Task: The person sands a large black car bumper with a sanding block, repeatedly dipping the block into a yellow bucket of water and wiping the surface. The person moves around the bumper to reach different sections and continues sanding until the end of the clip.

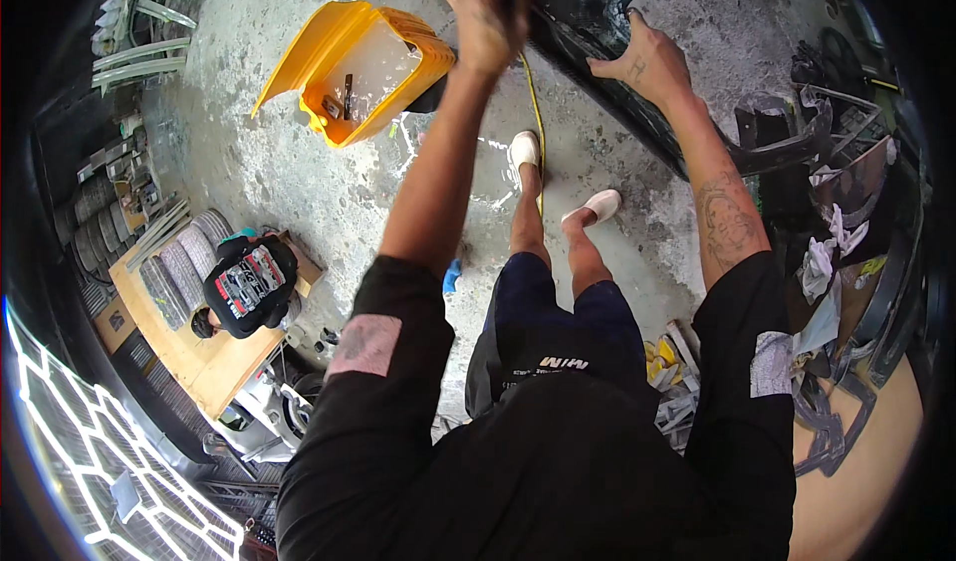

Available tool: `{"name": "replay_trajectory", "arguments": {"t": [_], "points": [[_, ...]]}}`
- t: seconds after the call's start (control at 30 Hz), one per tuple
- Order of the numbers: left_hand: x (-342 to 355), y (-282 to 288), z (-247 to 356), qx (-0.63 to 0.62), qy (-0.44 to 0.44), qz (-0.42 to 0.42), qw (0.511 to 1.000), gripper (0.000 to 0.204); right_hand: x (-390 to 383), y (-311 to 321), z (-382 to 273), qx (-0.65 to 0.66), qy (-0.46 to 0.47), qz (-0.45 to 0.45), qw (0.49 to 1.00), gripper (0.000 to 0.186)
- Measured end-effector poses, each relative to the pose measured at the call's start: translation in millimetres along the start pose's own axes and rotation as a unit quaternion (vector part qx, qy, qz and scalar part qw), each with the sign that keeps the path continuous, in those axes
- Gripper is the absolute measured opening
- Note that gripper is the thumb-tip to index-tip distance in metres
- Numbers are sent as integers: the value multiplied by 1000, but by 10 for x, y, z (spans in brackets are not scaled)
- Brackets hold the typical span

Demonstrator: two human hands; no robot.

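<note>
A large black panel shaped like a car bumper (570, 43) lies across the top of the view, running down to the right. My left hand (485, 18) is at its left end, smeared by motion. Its fingers curl around something dark that I cannot make out. Farther right, my right hand (652, 68) grips the bumper, thumb stretched to the left and a finger pointing away over the edge of an opening. The remaining fingers of that hand are mostly hidden.
An open yellow bin (423, 48) with small items inside stands on the concrete left of my arm. A yellow cord (534, 88) runs past my feet. Dark car parts (782, 123) and rags (819, 262) crowd the right. Another person (249, 284) is beside tires at the left.
</note>
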State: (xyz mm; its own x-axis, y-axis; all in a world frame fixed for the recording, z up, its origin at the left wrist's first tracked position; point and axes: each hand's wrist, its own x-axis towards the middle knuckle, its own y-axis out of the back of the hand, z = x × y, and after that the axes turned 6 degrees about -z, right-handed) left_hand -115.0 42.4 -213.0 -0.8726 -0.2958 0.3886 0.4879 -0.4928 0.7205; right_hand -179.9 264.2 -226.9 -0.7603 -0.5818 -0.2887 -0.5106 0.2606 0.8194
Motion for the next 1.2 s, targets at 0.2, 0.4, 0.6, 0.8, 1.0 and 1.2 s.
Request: {"name": "replay_trajectory", "arguments": {"t": [0.2, 0.4, 0.6, 0.8, 1.0, 1.2], "points": [[-91, -22, -17, 44, 32, 91, 994, 21, -2, -14, -160, -8, -12, -47, 999, 105], [225, 140, -281, 44, -24, 73, 996, 28, 75, -26, -91, -12, 4, -14, 1000, 102], [-263, -56, -300, 225, -137, 72, 962, 33, 63, -163, -103, -13, 44, 62, 997, 90], [337, 138, -261, -20, -22, 71, 997, 30, 147, -142, -58, -15, 34, 36, 999, 96], [-201, 117, -244, 10, -65, -3, 998, 39, 52, -118, -117, 7, 9, 19, 1000, 100], [62, 10, -229, 0, -77, 64, 995, 34, 13, -59, -47, -4, 8, 1, 1000, 100]]}}
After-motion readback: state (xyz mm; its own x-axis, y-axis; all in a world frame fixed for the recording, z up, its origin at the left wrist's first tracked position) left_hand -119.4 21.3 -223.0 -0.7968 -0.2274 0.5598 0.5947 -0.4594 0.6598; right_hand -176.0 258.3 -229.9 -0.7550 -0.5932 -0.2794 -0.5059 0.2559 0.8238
